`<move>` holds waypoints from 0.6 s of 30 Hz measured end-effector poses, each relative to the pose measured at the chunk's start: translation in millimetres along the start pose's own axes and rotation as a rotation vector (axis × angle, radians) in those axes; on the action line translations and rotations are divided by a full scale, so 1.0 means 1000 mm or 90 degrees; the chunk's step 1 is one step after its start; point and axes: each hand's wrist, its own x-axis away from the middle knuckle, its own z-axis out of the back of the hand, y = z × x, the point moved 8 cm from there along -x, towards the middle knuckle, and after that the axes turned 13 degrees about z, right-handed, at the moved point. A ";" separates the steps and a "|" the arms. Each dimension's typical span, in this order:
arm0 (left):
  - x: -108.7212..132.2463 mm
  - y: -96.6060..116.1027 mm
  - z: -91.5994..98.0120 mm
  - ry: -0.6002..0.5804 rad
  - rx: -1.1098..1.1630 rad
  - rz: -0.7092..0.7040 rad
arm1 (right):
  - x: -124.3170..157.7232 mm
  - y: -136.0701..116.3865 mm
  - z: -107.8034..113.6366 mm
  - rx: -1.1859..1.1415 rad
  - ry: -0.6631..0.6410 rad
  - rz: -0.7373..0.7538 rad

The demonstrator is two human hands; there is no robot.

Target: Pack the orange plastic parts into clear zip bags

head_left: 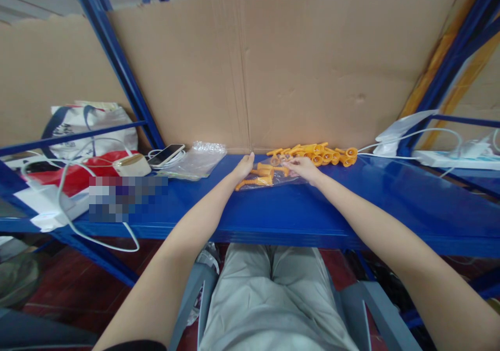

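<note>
1. A blue metal work surface (273, 218) runs beneath both hands, with a tall cardboard panel (312, 64) standing behind them.
2. Well to the left of the hands sit a white cloth bag (113, 119) with dark handles, a red item (78, 180) in front of it, and a cream box (133, 165) among white cables.
3. Nearer the left hand lie a phone (166, 155) and then a flat stack of clear plastic (197, 161).
4. The person's left hand (242, 167) rests at the left end of a clear bag (279, 179); its fingers are mostly hidden, so its grip cannot be told.
5. The bag lies between the hands, with orange pieces (265, 173) inside.
6. The right hand (303, 168) is narrowed, fingertips pinching the bag's right end.
7. Just behind and to the right of that hand is an orange cup-ended pile (328, 157).
8. Farther right lies a white power strip (455, 159).
</note>
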 end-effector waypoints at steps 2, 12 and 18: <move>-0.002 -0.003 0.002 0.011 0.019 0.023 | 0.002 0.010 -0.001 -0.148 0.043 -0.079; -0.008 -0.014 0.004 0.019 0.081 0.059 | 0.015 0.022 -0.019 -0.282 -0.113 -0.269; -0.005 -0.011 0.005 -0.005 0.093 0.060 | 0.020 0.018 -0.025 -0.293 -0.221 -0.287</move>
